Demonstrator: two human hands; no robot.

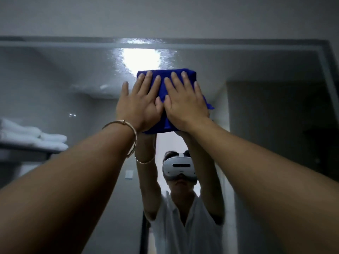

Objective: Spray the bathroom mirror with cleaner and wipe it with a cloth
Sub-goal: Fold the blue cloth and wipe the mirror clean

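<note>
Folded white towels [36, 136] lie stacked on a shelf [27, 149] at the left. Lower centre shows a white headset [178, 166] above a white short-sleeved shirt [183, 235], with a small pale wall plate [128, 174] just left. A grey wall [165, 15] runs across the top.

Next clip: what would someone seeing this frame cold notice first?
The left hand and right hand press flat, side by side, on a blue cloth high on the mirror, just under a bright streaked glare. Below them the mirror shows the person's reflection in a white headset, and a gold bracelet circles the left wrist.
</note>
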